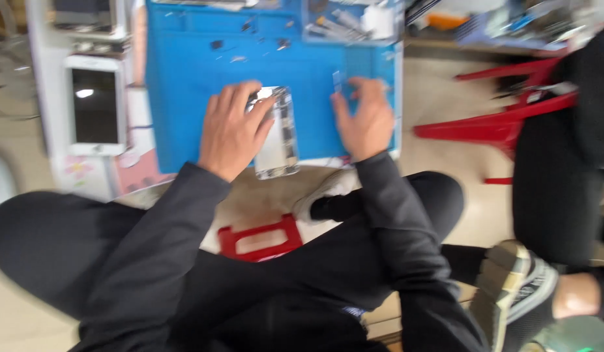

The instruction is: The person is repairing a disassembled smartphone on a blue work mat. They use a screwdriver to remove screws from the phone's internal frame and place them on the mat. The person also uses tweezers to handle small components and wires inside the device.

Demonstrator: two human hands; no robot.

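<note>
On the blue mat (197, 72), the left hand (231, 130) presses flat on the opened phone (279, 140); the right hand (364, 120) rests loosely open beside. Better to hold the phone steady.

Premises present as a small phone-repair workshop. Evidence: a blue repair mat (197, 72) on a low table (47, 130), an opened phone body (279, 140) upon it, small tools in a tray (344, 23), and a white phone (95, 104) alongside. Red plastic stools (504, 124) stand on the tiled floor (439, 98).

Work mat (191, 85) bright blue. Opened phone (278, 140) silver-grey. Second phone (95, 104) white, black screen. Stool (504, 120) red. Sleeves (184, 221) black. Floor (432, 98) beige.
</note>
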